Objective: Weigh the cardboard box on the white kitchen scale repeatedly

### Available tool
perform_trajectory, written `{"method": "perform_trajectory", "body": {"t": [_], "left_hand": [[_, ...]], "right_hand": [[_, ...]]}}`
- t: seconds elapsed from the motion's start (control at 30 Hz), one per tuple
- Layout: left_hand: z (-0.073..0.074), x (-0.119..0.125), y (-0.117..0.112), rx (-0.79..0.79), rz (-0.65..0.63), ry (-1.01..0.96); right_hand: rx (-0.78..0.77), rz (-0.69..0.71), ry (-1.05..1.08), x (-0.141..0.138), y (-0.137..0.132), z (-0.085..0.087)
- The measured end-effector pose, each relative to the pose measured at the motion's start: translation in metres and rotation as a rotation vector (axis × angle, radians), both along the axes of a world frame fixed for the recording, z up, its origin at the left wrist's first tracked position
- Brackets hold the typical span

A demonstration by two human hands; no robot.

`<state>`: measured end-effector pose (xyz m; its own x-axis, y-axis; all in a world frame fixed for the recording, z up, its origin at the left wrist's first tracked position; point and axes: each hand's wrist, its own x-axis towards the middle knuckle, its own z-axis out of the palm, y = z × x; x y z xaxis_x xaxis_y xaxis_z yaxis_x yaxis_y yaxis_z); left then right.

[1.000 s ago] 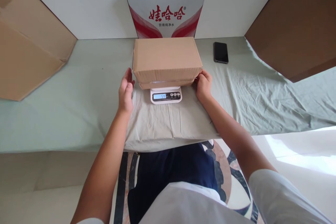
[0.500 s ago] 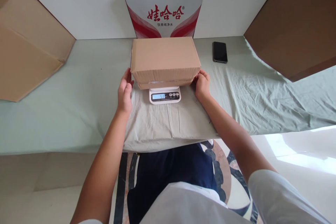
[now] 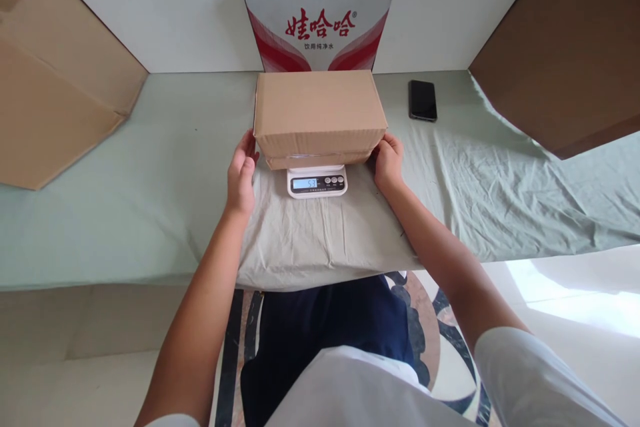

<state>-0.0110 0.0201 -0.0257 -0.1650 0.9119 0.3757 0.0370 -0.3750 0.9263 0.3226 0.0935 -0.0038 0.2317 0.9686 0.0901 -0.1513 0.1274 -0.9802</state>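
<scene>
A closed brown cardboard box [image 3: 320,103] rests on a small white digital scale [image 3: 317,191], covering its platform. The scale's lit display seems to read 53, its buttons to the right. My left hand [image 3: 242,177] is at the box's left side, fingers against the lower edge and thumb toward me. At the lower right corner, my right hand [image 3: 389,161] has its fingers curled in against the box, fingertips partly hidden. Both hands hold the box from its sides while the scale stays under it.
A pale green cloth [image 3: 175,213] covers the table. A black phone [image 3: 423,100] lies to the right. Behind the box stands a white and red printed carton [image 3: 320,3] among white panels. Large brown cartons flank the table at left [image 3: 60,80] and right [image 3: 565,67].
The whole view has shifted slightly, so everything sits a little further right. Hands, box and scale keep the same positions relative to each other, and the display looks the same.
</scene>
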Motion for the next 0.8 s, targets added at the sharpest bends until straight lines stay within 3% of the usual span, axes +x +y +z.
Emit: {"method": "perform_trajectory", "body": {"t": [0.43,0.63,0.8], "left_hand": [[0.005,0.003,-0.003,0.001,0.003,-0.044],[0.005,0.003,-0.005,0.018,-0.006,-0.011],[0.009,0.007,-0.011,0.043,-0.052,-0.053]], "right_hand": [[-0.010,-0.039,0.017,-0.002,-0.008,0.011],[0.126,-0.061,0.018,-0.002,-0.015,0.011],[0.245,0.049,-0.081,-0.006,-0.028,0.007]]}}
